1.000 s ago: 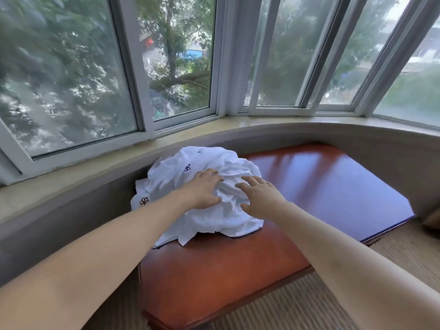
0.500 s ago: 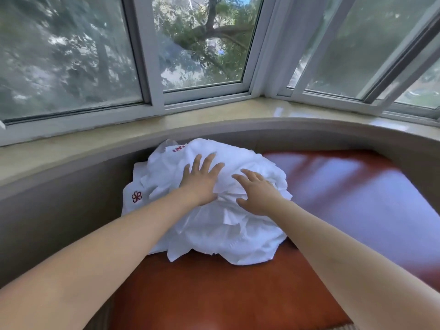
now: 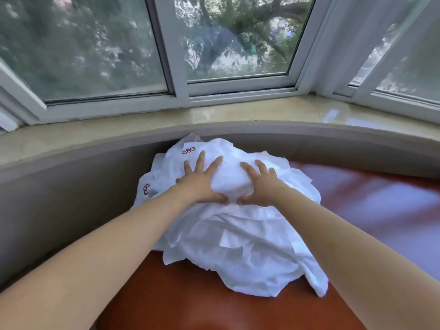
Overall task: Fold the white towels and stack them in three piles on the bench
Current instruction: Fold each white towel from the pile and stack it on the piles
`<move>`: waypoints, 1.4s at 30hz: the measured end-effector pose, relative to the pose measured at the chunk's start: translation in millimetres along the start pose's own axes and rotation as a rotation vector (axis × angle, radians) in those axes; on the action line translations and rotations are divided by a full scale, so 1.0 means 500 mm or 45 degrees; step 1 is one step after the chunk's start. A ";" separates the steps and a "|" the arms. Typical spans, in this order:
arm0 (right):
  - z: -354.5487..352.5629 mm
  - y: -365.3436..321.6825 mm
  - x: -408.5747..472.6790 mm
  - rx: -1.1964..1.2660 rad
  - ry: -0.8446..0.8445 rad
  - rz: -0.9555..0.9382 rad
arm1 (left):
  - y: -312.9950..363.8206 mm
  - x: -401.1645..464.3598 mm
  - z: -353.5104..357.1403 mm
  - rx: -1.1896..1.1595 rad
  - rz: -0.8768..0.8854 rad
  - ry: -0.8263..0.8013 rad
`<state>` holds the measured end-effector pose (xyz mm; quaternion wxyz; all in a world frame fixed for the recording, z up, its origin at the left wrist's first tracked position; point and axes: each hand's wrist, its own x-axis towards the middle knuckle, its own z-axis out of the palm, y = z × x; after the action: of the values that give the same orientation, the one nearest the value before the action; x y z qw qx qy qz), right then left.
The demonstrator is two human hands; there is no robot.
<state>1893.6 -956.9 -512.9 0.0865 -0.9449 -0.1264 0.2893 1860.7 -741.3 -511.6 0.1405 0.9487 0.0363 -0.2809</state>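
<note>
Towels point(image 3: 238, 246) – one unfolded heap at bench point(image 3: 214, 306) back-left corner, against wall. Left hand point(image 3: 200, 184) and right hand point(image 3: 259, 186) on heap crown, fingers spread, thumbs meeting – grip cups top bundle between palms, equally near.

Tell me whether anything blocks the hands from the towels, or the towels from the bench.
Nothing visible does. The left hand and right hand already rest on the heap of white towels, which lies on the bench.
</note>
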 end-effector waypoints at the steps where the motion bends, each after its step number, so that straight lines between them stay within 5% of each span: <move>1: 0.003 0.006 0.013 -0.010 -0.026 -0.030 | 0.006 -0.001 0.002 0.016 -0.060 -0.039; 9: 0.084 0.057 0.083 -0.100 -0.141 -0.280 | 0.035 -0.001 0.067 0.176 -0.216 -0.224; 27: 0.131 0.039 0.133 -0.203 0.069 -0.245 | -0.051 0.055 0.110 0.325 0.104 0.017; 42: 0.148 -0.003 -0.010 -0.082 0.306 -0.119 | -0.061 -0.014 0.127 0.194 0.277 0.263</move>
<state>1847.2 -950.4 -570.5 0.0841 -0.9681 -0.1684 0.1655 1817.2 -730.2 -566.5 0.0933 0.9788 -0.0738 -0.1670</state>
